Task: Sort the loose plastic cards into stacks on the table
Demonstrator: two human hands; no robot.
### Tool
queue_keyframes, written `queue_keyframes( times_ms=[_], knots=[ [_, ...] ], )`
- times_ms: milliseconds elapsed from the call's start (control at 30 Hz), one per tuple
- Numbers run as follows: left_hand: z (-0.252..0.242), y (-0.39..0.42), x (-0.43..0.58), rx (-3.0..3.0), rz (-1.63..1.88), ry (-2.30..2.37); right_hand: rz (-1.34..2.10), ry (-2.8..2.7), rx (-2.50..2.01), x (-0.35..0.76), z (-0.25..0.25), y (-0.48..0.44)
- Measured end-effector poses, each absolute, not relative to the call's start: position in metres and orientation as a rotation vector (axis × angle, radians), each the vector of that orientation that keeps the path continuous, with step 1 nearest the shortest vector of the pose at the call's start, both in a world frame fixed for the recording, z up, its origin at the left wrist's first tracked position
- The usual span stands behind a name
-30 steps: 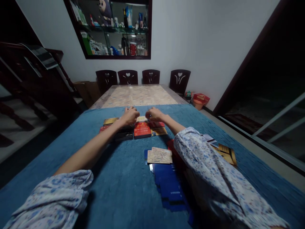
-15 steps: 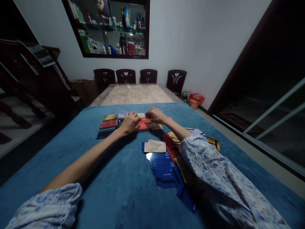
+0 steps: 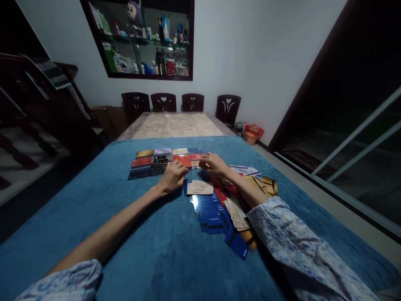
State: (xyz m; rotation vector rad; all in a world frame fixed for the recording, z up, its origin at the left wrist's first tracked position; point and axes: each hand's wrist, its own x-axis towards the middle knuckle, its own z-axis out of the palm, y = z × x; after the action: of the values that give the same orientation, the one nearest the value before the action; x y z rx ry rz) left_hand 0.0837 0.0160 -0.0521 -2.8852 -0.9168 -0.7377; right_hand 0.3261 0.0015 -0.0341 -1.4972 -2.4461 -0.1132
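Observation:
My left hand point(image 3: 173, 177) rests on the cloth at the front of several rows of bank cards, its fingers curled together. Whatever lies under its fingertips is hidden. Over the right end of those rows is my right hand point(image 3: 215, 164), fingers bent, with the tips at the edge of a gold card point(image 3: 195, 164). Beside it lie a red card point(image 3: 181, 160) and a black card point(image 3: 162, 159). Nearer me, a beige card point(image 3: 199, 187) sits on top of a fanned pile of blue cards point(image 3: 210, 211).
Red, beige and gold cards point(image 3: 270, 184) overlap beneath and beside my right forearm. A blue cloth point(image 3: 140, 246) covers the near table; the bare tabletop point(image 3: 172, 124) shows beyond. Dark chairs point(image 3: 164, 102) stand at the far end, below a wall cabinet point(image 3: 150, 78).
My left hand has drawn back toward me, uncovering the middle cards. My right hand has moved slightly right and nearer, revealing a blue card at the back. The view has shifted a little.

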Motion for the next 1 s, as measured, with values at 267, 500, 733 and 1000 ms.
queue_keyframes(
  times_ms=[267, 500, 733, 1000],
  knots=[
    [-0.067, -0.002, 0.090, -3.089, -0.834, -0.821, -0.066, -2.386, -1.400, 0.337, -0.050, -0.027],
    [-0.067, -0.010, 0.087, -3.271, -0.623, -0.656, -0.002, -2.404, -1.276, 0.332, -0.054, -0.034],
    [-0.066, -0.014, 0.082, -3.184, -0.538, -0.616, 0.045, -2.436, -1.194, 0.332, -0.050, -0.037],
    [-0.065, -0.021, 0.072, -3.044, -0.544, -0.615, 0.073, -2.457, -1.218, 0.333, -0.047, -0.045]
  ],
)
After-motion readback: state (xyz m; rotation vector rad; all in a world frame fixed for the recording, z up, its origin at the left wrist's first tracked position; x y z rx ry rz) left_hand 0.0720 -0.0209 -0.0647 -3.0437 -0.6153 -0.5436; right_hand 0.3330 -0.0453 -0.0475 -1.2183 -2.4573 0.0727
